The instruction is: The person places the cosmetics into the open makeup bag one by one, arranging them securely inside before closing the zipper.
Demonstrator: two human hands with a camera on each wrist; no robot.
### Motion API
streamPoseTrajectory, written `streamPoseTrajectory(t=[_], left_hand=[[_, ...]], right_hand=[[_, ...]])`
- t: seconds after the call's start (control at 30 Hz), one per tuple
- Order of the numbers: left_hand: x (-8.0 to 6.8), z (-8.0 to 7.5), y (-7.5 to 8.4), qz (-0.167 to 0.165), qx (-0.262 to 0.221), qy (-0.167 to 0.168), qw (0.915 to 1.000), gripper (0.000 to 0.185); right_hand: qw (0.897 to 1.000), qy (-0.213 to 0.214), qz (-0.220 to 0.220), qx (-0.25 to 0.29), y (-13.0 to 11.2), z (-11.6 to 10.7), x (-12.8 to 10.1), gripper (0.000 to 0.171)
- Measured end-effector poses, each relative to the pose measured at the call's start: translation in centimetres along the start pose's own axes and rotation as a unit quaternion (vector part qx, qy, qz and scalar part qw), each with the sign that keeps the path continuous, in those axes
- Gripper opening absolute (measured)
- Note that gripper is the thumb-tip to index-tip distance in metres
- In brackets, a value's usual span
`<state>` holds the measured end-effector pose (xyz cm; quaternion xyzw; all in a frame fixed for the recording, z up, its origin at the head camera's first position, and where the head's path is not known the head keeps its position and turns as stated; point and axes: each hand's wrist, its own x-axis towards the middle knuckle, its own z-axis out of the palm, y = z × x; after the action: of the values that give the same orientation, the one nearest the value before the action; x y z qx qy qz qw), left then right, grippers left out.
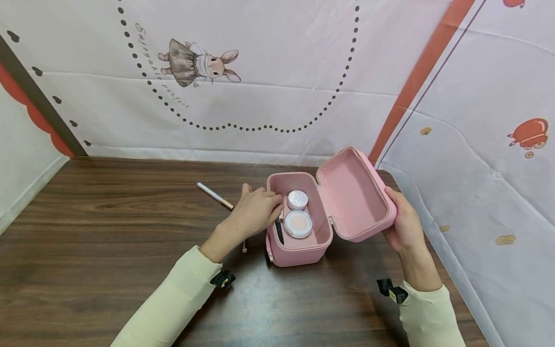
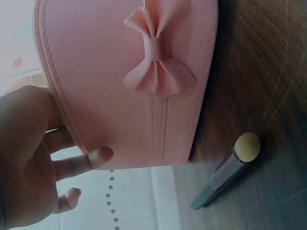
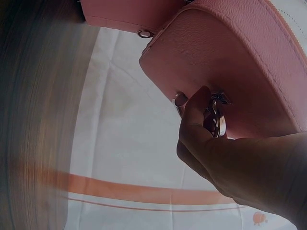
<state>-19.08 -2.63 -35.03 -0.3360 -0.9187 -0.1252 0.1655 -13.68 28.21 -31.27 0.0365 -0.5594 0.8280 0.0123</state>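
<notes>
A pink case [image 1: 299, 260] with a bow [image 2: 154, 50] on its side stands unzipped on the table. My left hand [image 1: 253, 212] reaches over its left wall, some fingertips inside; whether they pinch anything is hidden. Beneath them a slim black pen-like stick [image 1: 279, 232] lies along that wall. Beside it sit a round compact [image 1: 298, 224] with a pale top and a smaller round white case [image 1: 297, 199]. My right hand [image 1: 405, 219] holds the raised lid [image 1: 353, 193], fingers curled through the metal-ended handle [image 3: 218, 120] on its top.
On the dark wooden table [image 1: 108, 250], left of the case, lies a white stick [image 1: 212, 193] with a gold end. Near my left wrist shows the small round tip [image 1: 244, 249] of another thin stick. Printed cloth [image 1: 269, 58] hangs behind and to the right.
</notes>
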Motion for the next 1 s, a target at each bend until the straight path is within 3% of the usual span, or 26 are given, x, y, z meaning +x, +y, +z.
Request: streamPoseTrajectory(t=[0.3,0.6,0.77,1.0], left_hand=[[-0.1,0.2,-0.1,0.004,0.006,0.005,1.0,0.019],[-0.7,0.0,-0.9,0.007,-0.09,0.027,0.9955,0.015],[-1.2,0.0,-1.8,0.018,-0.146,0.053,0.9876,0.014],[-2.2,0.0,-3.2,0.033,-0.228,0.102,0.9678,0.019]], right_hand=[[1.0,0.006,0.001,-0.024,-0.1,0.0,-0.1,0.03],[1.0,0.011,0.007,-0.021,-0.2,0.0,-0.1,0.029],[1.0,0.012,0.007,-0.016,-0.2,0.1,-0.1,0.03],[1.0,0.012,0.008,-0.009,-0.2,0.2,-0.1,0.029]])
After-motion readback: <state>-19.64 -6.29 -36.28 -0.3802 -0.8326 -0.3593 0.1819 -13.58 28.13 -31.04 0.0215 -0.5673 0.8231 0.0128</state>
